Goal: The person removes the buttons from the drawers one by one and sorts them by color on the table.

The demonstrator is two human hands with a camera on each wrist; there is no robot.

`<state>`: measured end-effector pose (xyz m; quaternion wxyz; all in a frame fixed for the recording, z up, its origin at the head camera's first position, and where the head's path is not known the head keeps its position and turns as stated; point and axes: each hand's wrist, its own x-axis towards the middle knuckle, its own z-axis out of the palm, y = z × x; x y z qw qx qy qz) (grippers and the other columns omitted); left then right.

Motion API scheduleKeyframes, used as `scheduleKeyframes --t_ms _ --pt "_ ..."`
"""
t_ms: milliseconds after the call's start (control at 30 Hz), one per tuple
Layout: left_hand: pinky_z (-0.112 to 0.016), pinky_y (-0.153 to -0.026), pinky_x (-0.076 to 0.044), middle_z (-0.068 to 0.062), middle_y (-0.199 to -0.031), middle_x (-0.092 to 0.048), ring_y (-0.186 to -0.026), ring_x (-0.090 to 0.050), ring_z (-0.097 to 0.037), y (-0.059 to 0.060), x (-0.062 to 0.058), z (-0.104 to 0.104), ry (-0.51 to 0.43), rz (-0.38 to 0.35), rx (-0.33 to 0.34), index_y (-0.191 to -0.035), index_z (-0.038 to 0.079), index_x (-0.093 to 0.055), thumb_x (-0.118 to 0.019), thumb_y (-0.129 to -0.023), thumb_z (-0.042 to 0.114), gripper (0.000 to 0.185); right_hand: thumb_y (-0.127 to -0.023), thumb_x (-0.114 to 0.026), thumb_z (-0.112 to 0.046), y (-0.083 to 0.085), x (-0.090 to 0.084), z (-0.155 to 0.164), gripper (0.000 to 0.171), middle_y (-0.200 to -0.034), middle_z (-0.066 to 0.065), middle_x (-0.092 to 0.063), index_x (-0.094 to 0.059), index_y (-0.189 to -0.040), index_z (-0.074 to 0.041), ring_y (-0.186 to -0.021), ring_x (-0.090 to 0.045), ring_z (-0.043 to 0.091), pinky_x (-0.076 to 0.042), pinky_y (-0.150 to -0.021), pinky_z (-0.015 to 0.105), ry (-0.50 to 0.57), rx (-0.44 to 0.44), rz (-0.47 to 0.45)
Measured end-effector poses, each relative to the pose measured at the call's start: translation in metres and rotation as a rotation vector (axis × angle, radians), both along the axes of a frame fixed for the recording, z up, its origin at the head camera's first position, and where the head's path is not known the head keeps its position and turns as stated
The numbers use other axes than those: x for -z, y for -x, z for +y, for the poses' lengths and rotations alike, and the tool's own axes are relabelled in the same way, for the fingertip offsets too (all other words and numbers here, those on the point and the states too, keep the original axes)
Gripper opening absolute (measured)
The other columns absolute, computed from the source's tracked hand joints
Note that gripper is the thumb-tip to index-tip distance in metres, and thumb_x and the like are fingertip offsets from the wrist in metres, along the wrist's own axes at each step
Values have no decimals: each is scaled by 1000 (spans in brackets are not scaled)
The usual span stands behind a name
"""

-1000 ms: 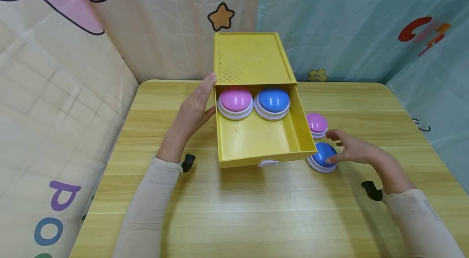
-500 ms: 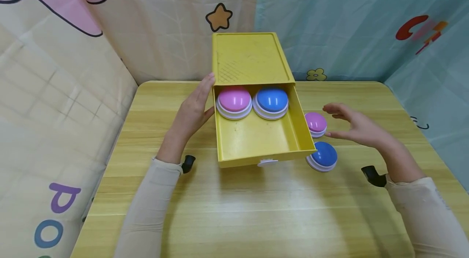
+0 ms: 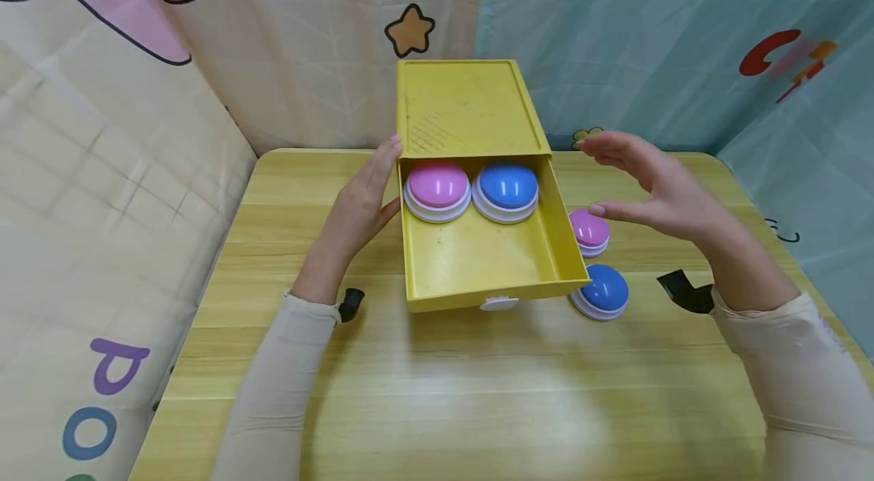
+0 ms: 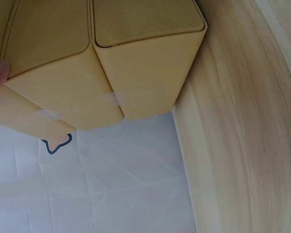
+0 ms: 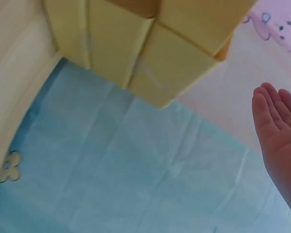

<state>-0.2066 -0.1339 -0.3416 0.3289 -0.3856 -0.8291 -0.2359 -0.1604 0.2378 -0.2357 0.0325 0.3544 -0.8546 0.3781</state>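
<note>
My left hand rests with straight fingers against the left side of the yellow drawer cabinet. Its top drawer is pulled out, with a white knob on the front. Inside, at the back, a pink push button and a blue push button sit side by side on white bases. My right hand hovers to the right of the cabinet, fingers extended, thumb apart, holding nothing. Below it on the table are a second pink button, partly hidden by the drawer, and a second blue button.
Wooden table reaches back to a printed curtain. Another curtain stands along the left. In the left wrist view the cabinet's stacked units stand close to the table's back edge.
My right hand has lifted off the blue button on the table, moving up and away toward the back, its fingers spreading. The left hand and the drawer stay put.
</note>
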Motion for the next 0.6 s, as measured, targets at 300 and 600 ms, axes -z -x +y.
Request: scheduleKeyframes --t_ms 300,600 --pt "-31 -104 -27 -16 -143 -26 -130 -25 -22 1 1 0 -3 5 3 -137 -1 -23 -71 -68 -10 85 -67 -75 6 3 -29 -49 74 -129 9 -46 -40 -132 -2 -119 -41 16 -32 -100 24 31 -78 73" --pt "-31 -104 -28 -16 -143 -27 -130 -25 -22 2 2 0 0 9 -1 -137 -1 -23 -71 -68 -10 85 -66 -74 10 10 -43 -95 66 -124 10 -51 -45 -124 6 -114 -46 18 -36 -98 32 134 -140 158"
